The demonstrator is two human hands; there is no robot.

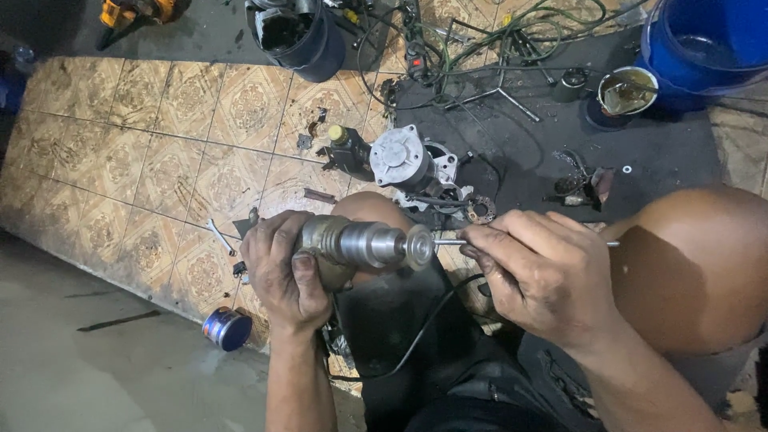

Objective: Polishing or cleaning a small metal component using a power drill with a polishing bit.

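My left hand (pixel 280 268) grips the metal shaft assembly (pixel 360 244), right hand (pixel 540 272) pinching thin rod (pixel 450 242); I'd keep the rod square to its end.

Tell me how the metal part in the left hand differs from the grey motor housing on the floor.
The stepped metal cylinder is held in the left hand, lying sideways; the motor housing sits on the floor. The cylinder is slim and shiny, the housing bulkier and duller. Both are grey metal.

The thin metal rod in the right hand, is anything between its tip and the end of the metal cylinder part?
Nothing visible. The right hand holds the thin rod with its tip at the disc end of the metal cylinder part, gripped by the left hand.
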